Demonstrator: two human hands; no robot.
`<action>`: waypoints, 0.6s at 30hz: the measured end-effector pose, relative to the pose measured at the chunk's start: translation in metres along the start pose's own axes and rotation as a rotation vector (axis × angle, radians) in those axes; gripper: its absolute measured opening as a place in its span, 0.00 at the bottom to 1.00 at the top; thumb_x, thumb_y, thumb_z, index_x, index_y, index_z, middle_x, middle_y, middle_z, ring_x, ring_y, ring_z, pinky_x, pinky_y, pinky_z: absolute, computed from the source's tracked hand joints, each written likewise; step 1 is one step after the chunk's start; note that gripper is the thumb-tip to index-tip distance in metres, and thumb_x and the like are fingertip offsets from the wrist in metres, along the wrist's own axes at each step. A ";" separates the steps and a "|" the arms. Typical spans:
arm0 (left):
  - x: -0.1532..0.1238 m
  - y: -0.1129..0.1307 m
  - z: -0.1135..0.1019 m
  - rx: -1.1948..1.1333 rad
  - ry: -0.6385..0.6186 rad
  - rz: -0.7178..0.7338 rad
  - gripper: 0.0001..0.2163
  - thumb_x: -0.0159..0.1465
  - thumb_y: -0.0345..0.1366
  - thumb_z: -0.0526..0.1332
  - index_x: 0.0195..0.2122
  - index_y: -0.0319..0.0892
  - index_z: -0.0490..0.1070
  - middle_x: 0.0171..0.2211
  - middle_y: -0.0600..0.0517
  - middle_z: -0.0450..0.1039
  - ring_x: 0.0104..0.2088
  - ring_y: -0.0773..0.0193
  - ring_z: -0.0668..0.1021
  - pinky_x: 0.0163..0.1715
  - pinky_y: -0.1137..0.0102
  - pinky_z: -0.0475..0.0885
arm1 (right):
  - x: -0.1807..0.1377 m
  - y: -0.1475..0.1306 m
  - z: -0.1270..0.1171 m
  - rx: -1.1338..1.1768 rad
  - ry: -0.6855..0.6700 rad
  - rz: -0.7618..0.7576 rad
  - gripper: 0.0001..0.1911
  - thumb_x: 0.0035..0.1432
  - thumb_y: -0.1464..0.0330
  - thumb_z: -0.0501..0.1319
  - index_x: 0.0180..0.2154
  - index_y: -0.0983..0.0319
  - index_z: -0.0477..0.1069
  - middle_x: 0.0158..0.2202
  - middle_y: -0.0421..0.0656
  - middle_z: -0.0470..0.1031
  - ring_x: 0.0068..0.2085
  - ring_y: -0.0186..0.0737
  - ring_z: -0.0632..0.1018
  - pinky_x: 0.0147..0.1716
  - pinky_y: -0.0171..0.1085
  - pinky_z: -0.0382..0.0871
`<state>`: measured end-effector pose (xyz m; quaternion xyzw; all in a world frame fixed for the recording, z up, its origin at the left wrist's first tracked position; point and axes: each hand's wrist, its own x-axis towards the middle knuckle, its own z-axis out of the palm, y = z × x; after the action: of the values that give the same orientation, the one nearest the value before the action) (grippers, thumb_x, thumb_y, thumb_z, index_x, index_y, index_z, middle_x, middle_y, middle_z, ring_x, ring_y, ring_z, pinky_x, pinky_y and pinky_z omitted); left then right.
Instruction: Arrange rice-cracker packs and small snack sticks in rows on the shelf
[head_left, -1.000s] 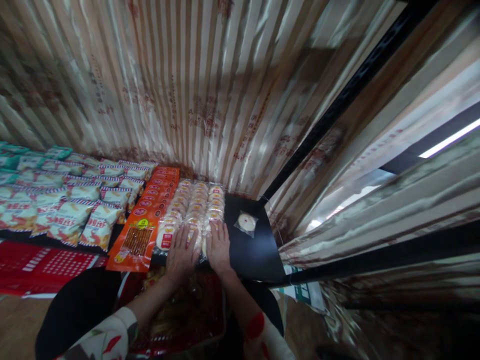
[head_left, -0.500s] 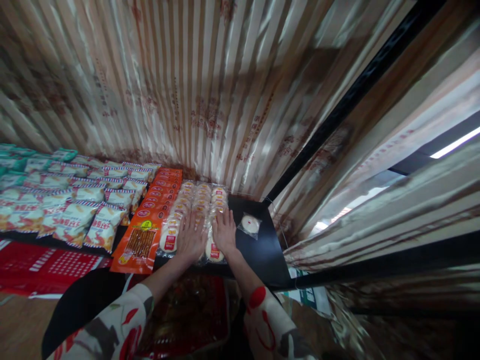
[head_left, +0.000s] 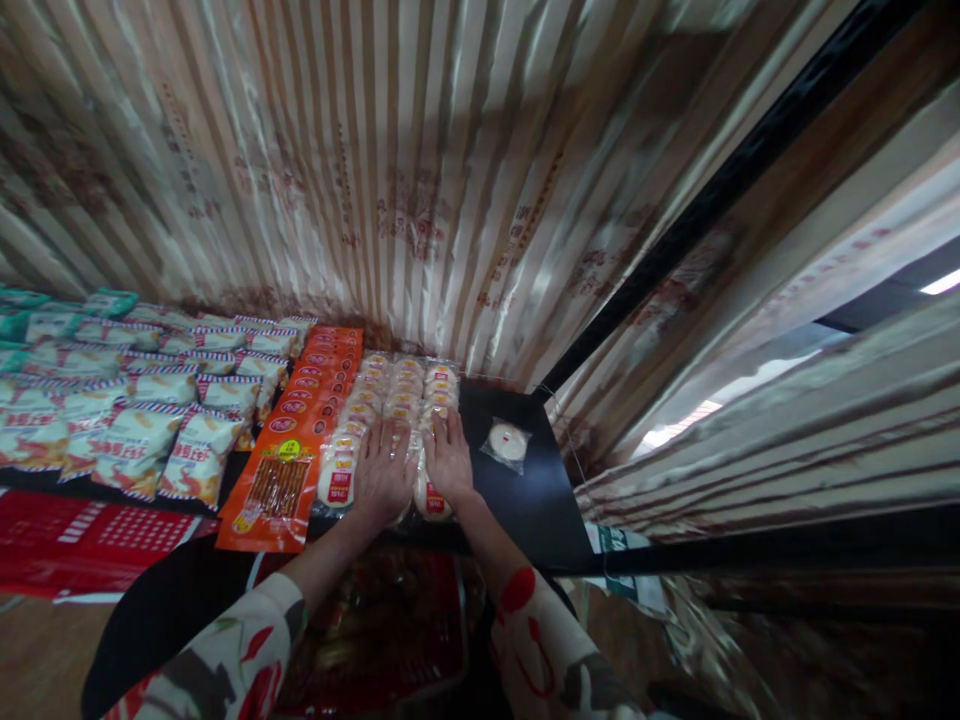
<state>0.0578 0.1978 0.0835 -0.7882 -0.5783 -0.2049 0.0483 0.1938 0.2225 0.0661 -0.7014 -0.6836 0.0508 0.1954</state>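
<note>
Shows two bare hands working on a dark shelf (head_left: 536, 515), seen from above. For bearings, take the strip of overlapping orange packets (head_left: 300, 410) laid from the front edge of the shelf to its back.

Just right of the orange packets, three rows of round white wrapped cakes (head_left: 339, 488) with red and yellow labels. Rests the left hand (head_left: 386, 478) flat, mainly over the middle row, on the side nearer the orange packets; rests the right hand (head_left: 450, 468) flat on the row farthest from them. Has the visible fingers extended and loose, clasped around nothing; impossible to tell how hard the palms press.

Farther right of the orange packets, a single wrapped cake (head_left: 507, 443), apart from the rows. Left of the orange packets, many white snack bags (head_left: 199, 455) with striped edges. Behind the orange packets, a wrinkled striped sheet (head_left: 360, 150).

Seems to be a step of patting or steadying the rows rather than lifting. Calls, by judgement, for light, even pressure, without shoving cakes against the orange packets.
</note>
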 end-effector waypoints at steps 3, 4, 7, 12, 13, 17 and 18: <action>0.000 0.000 0.001 0.002 0.015 0.003 0.22 0.64 0.39 0.51 0.57 0.37 0.65 0.59 0.38 0.62 0.61 0.45 0.62 0.59 0.53 0.57 | 0.001 0.001 0.002 0.003 0.023 -0.018 0.25 0.66 0.64 0.44 0.62 0.66 0.56 0.67 0.52 0.46 0.67 0.45 0.48 0.63 0.44 0.50; 0.000 0.000 0.001 0.002 0.025 0.007 0.22 0.64 0.40 0.51 0.57 0.36 0.65 0.59 0.38 0.62 0.61 0.45 0.63 0.59 0.53 0.57 | 0.001 0.002 0.003 0.001 0.030 -0.024 0.25 0.66 0.64 0.44 0.61 0.66 0.56 0.67 0.52 0.46 0.67 0.45 0.48 0.63 0.44 0.50; 0.000 -0.001 0.003 -0.002 0.055 0.020 0.22 0.65 0.40 0.50 0.57 0.37 0.65 0.59 0.38 0.63 0.60 0.45 0.63 0.58 0.53 0.57 | 0.002 0.003 0.004 -0.005 0.057 -0.037 0.25 0.66 0.65 0.44 0.61 0.66 0.57 0.67 0.52 0.48 0.67 0.44 0.49 0.62 0.44 0.51; 0.000 -0.001 0.002 -0.017 0.060 0.028 0.22 0.64 0.40 0.51 0.57 0.36 0.65 0.59 0.38 0.63 0.60 0.45 0.63 0.58 0.52 0.57 | 0.001 0.003 0.006 -0.007 0.069 -0.037 0.25 0.66 0.65 0.45 0.61 0.66 0.57 0.66 0.53 0.49 0.67 0.46 0.49 0.62 0.45 0.52; 0.000 -0.001 0.002 -0.018 0.057 0.027 0.22 0.64 0.40 0.51 0.57 0.36 0.65 0.59 0.37 0.63 0.60 0.45 0.63 0.58 0.52 0.57 | 0.001 0.003 0.006 -0.008 0.071 -0.034 0.25 0.66 0.65 0.45 0.61 0.66 0.58 0.66 0.52 0.49 0.67 0.46 0.50 0.62 0.44 0.52; 0.000 -0.001 0.003 -0.020 0.047 0.029 0.22 0.64 0.40 0.51 0.56 0.36 0.65 0.59 0.38 0.62 0.61 0.45 0.62 0.59 0.52 0.57 | 0.000 0.003 0.006 -0.003 0.085 -0.032 0.24 0.66 0.64 0.45 0.60 0.65 0.58 0.66 0.51 0.50 0.66 0.45 0.51 0.61 0.45 0.53; 0.000 -0.001 0.003 -0.020 0.045 0.029 0.22 0.64 0.40 0.50 0.56 0.36 0.65 0.59 0.38 0.62 0.61 0.45 0.62 0.59 0.52 0.57 | 0.000 0.003 0.005 -0.003 0.084 -0.029 0.24 0.66 0.64 0.45 0.61 0.64 0.58 0.66 0.51 0.49 0.66 0.44 0.51 0.61 0.45 0.53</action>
<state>0.0574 0.1997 0.0804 -0.7923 -0.5633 -0.2276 0.0563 0.1946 0.2241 0.0603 -0.6931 -0.6851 0.0173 0.2236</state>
